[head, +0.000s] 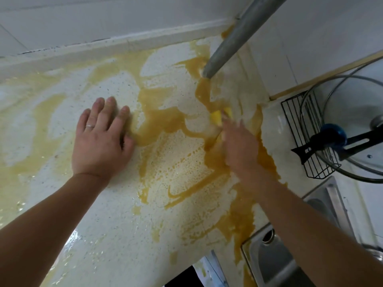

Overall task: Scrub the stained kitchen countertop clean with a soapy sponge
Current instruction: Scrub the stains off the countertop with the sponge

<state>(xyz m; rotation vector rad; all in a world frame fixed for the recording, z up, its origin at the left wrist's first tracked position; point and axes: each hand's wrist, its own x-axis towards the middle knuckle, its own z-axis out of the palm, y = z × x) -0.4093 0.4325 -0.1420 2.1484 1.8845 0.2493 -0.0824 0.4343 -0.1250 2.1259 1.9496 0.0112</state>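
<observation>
Head view: sponge (220, 117) juts past the fingertips of the right hand (238, 148), whose grip is too blurred to tell; left hand (101, 139) lies flat on the countertop (124, 224), fingers slightly apart.

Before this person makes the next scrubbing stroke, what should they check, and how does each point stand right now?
1. Sponge under control: the right hand covers the yellow sponge, but blur hides the grip. Cannot tell.
2. Bracing: the left hand lies flat on the countertop. Ok.
3. Stains gone: brownish liquid lies spread across much of the surface. Not ok.
4. Clearance from the grey pipe: it stands apart, behind the sponge. Ok.
5. Clearance from the wire rack holding the glass lid: apart, to the right. Ok.
6. Soap on the sponge: cannot tell.
</observation>
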